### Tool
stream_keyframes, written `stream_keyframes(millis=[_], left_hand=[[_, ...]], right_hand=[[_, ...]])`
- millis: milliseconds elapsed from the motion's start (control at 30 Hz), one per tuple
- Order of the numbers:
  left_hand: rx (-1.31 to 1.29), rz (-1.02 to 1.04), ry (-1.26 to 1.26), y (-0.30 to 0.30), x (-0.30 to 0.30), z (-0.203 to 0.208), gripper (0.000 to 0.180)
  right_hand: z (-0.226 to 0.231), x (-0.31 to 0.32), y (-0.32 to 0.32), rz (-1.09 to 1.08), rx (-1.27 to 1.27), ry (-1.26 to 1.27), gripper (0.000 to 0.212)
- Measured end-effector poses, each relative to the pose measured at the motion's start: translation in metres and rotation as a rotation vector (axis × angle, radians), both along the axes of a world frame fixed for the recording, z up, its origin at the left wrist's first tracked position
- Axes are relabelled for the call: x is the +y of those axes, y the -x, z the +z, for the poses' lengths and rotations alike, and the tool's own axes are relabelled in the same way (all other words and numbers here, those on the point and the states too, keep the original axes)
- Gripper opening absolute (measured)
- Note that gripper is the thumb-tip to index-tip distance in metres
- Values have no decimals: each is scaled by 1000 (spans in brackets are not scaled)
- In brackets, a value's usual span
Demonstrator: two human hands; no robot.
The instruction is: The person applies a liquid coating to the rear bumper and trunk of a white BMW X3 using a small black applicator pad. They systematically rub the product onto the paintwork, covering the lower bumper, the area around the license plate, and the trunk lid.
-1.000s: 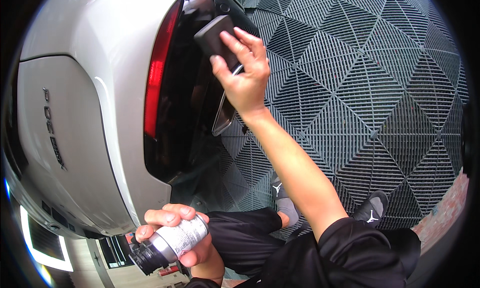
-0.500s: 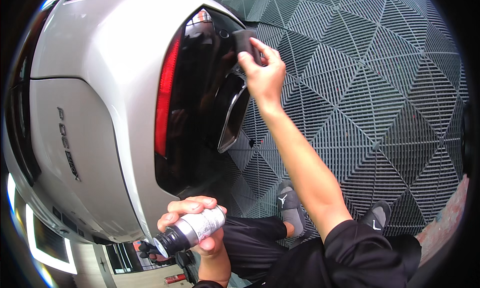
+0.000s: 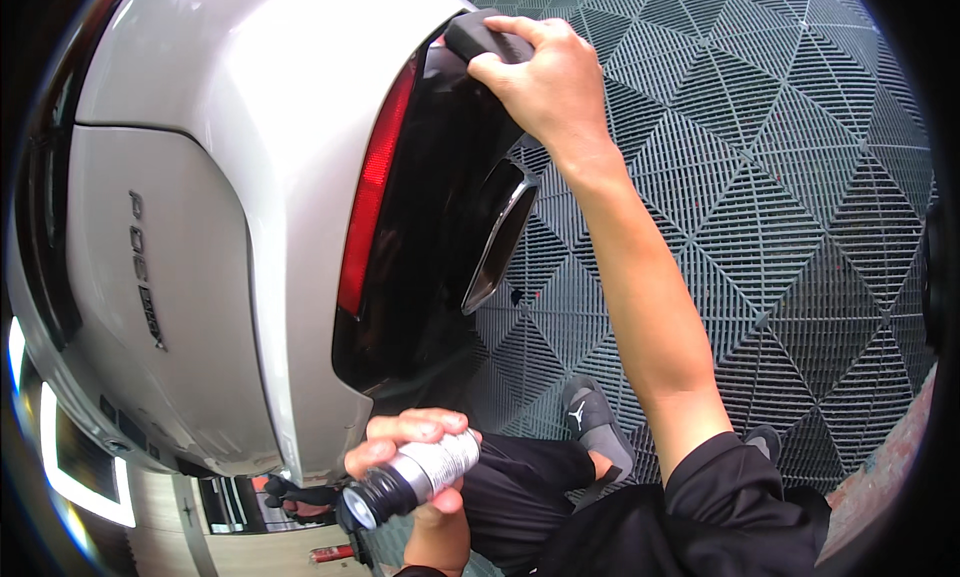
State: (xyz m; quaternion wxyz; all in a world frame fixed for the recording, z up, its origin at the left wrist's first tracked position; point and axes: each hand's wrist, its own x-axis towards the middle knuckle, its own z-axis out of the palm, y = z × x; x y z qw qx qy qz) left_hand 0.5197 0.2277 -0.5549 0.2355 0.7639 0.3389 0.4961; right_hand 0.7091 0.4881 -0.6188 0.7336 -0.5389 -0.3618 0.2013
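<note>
My left hand is wrapped round a small silver bottle with a white label. The bottle is tilted, and its black neck points down to the left. Up ahead, my right hand pinches a dark foam applicator block between thumb and fingers. That block rests against the far upper corner of the glossy black bumper trim, where it meets the pale silver car body. The block's contact face is hidden.
A long red reflector runs along the trim. Beside it juts a chrome-edged exhaust tip. Ribbed grey floor tiles lie to the right, with my dark shoe on them. Dark and red items stand at the lower left.
My right hand has moved the applicator block farther along the trim, up to its far corner. The bottle sits slightly lower and farther right in view, and the car appears shifted right.
</note>
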Motion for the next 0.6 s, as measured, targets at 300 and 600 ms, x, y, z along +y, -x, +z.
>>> stream_keyframes(millis=[300, 600], left_hand=[[-126, -95, 119, 24, 22, -18, 64], [-231, -340, 202, 10, 64, -23, 59]], right_hand=[[0, -22, 25, -52, 12, -227, 42], [2, -7, 9, 153, 243, -109, 47]])
